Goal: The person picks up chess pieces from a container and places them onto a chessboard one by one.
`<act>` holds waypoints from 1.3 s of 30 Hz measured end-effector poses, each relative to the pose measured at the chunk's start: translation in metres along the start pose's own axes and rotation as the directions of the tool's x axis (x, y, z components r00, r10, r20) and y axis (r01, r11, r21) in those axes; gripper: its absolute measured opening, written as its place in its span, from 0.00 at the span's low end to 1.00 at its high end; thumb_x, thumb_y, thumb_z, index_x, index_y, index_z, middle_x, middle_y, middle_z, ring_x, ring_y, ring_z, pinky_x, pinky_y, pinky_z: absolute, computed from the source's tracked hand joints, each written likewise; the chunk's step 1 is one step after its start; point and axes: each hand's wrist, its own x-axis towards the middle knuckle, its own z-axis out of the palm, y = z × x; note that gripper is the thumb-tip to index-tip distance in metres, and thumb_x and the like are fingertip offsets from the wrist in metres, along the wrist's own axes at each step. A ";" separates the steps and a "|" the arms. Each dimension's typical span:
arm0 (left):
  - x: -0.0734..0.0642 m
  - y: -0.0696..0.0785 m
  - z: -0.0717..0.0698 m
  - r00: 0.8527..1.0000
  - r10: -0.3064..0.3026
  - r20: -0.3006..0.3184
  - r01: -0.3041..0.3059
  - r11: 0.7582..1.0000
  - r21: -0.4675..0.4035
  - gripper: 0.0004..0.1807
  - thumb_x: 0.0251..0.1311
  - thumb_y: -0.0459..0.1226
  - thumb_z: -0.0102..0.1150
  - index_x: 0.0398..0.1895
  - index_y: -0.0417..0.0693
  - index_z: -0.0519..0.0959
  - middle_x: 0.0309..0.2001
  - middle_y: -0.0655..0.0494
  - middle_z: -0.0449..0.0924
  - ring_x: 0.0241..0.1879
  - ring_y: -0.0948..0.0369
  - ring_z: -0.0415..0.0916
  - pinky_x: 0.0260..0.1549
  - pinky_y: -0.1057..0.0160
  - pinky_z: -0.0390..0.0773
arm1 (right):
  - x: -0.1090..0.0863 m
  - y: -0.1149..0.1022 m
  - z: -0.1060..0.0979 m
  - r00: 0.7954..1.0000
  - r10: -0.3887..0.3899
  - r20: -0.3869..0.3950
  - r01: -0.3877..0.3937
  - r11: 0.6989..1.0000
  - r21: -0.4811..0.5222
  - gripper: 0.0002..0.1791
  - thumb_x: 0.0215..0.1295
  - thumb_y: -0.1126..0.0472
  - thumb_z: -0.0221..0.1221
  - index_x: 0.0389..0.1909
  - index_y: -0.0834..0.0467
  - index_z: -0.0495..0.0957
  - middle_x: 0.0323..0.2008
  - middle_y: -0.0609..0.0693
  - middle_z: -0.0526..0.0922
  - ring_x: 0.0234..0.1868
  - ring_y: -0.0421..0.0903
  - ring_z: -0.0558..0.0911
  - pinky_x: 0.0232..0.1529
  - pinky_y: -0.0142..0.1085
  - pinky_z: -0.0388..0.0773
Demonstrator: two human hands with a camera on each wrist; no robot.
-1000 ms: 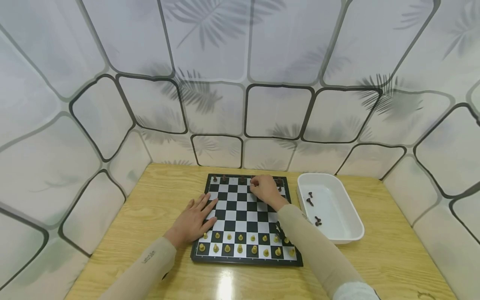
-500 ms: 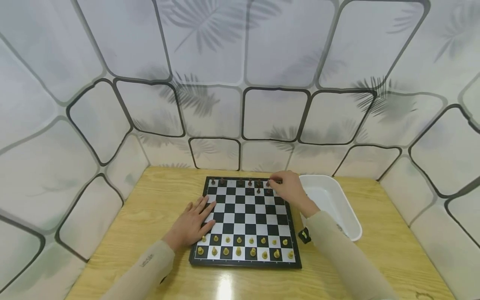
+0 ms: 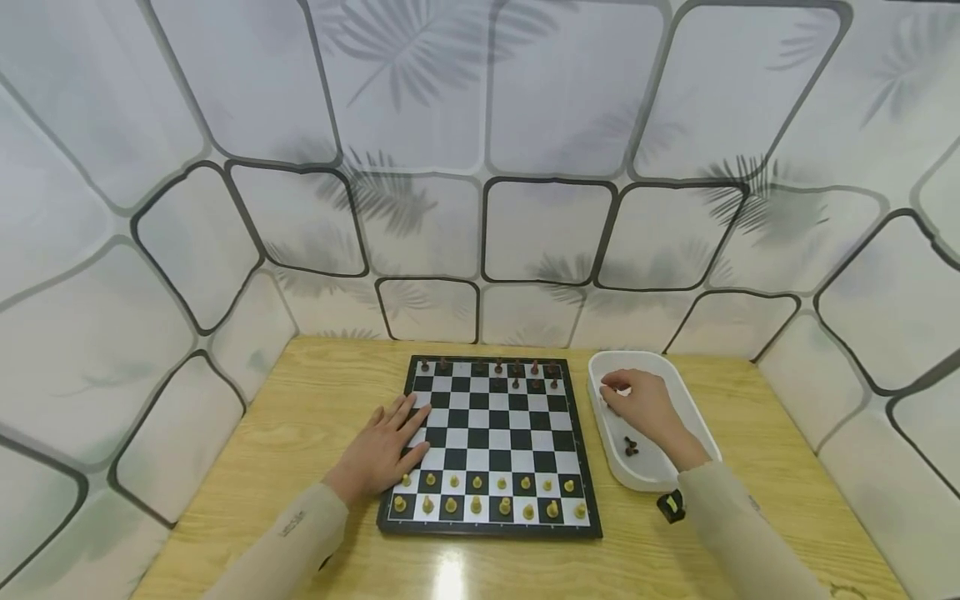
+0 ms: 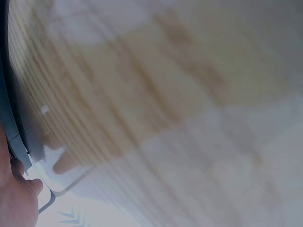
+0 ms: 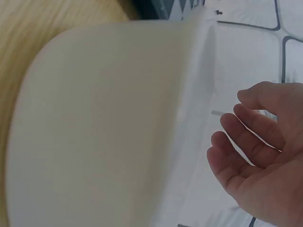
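My left hand (image 3: pixel 380 450) lies with spread fingers on the left edge of a black-and-white chessboard (image 3: pixel 480 417). Over the white plastic tray (image 3: pixel 693 408), to the right of the board, is my right hand (image 3: pixel 645 408), its fingers loosely bent. The right wrist view shows this hand (image 5: pixel 260 142) with thumb and fingers apart and nothing between them. A few dark chess pieces (image 3: pixel 631 447) lie on the tray's floor below the hand. Dark red chess pieces (image 3: pixel 517 367) stand along the board's far rows, towards the right. Two rows of yellow chess pieces (image 3: pixel 476 504) line the near side.
Board and tray rest on a wooden table (image 3: pixel 330 400), a narrow strip of wood between them. A patterned wall covering (image 3: pixel 555 233) rises behind the table and on both sides. A dark wrist device (image 3: pixel 671 506) sits at the right sleeve.
My right hand has moved from the board's far rows rightward to over the tray, uncovering dark pieces at the far right corner. My left hand stays put on the board's edge.
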 end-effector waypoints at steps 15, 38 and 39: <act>0.000 0.000 0.001 1.000 -0.005 -0.014 0.005 1.000 -0.012 0.39 0.81 0.61 0.38 0.85 0.52 0.56 0.86 0.43 0.46 0.85 0.43 0.47 0.79 0.33 0.55 | -0.031 0.032 0.001 0.997 0.052 0.054 -0.050 0.998 -0.029 0.13 0.70 0.63 0.66 0.49 0.68 0.87 0.42 0.62 0.91 0.41 0.56 0.87 0.40 0.48 0.85; 0.000 0.000 0.001 1.000 -0.005 -0.003 0.005 1.000 -0.002 0.39 0.81 0.60 0.38 0.85 0.51 0.56 0.86 0.42 0.46 0.85 0.42 0.47 0.79 0.33 0.55 | -0.050 0.045 0.004 0.952 0.193 0.237 -0.183 0.981 -0.061 0.14 0.65 0.59 0.69 0.47 0.63 0.87 0.34 0.51 0.85 0.37 0.47 0.81 0.38 0.40 0.78; 0.000 0.000 0.001 1.000 -0.005 -0.004 0.005 1.000 -0.003 0.39 0.81 0.60 0.38 0.85 0.51 0.56 0.86 0.42 0.46 0.85 0.42 0.47 0.79 0.33 0.55 | -0.049 0.044 0.004 0.950 0.201 0.239 -0.192 0.979 -0.063 0.13 0.65 0.59 0.69 0.46 0.62 0.88 0.34 0.51 0.85 0.37 0.46 0.80 0.38 0.39 0.77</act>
